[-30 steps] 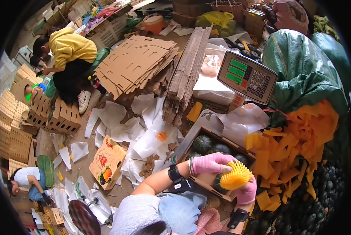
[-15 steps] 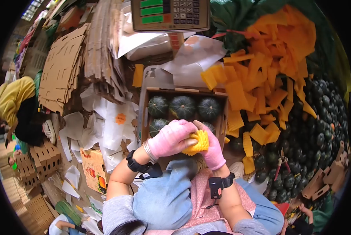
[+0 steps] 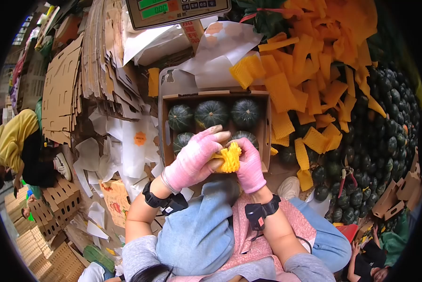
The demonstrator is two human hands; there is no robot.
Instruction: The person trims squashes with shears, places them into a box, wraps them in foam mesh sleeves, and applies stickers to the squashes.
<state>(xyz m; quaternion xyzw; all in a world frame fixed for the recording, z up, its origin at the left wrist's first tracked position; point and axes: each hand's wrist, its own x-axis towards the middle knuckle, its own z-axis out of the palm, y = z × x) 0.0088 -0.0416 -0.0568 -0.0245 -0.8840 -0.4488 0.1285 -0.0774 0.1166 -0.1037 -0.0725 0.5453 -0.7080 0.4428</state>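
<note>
My left hand [image 3: 191,160], in a pink glove, pinches a yellow foam net sleeve [image 3: 231,159] from the left, its index finger raised. My right hand [image 3: 249,169], gloved in the same pink, closes on the sleeve's other side. The net is bunched between both hands; whether anything is inside it is hidden. Just beyond them sits an open cardboard box [image 3: 268,124] with several dark green squashes, including one in the middle of the back row [image 3: 211,114]. The hands cover part of the box's nearer row.
A scale [image 3: 178,11] stands beyond the box. Loose foam net sleeves [image 3: 286,98] lie heaped at right, beside a large pile of squashes [image 3: 390,122]. Flattened cartons [image 3: 63,94] and white paper sheets [image 3: 138,141] lie at left. A person in yellow [image 3: 15,138] bends over at far left.
The yellow net sleeve looks more bunched and narrower, and my left fingers have opened out somewhat. The view has shifted slightly, so the scale and box appear further left and higher.
</note>
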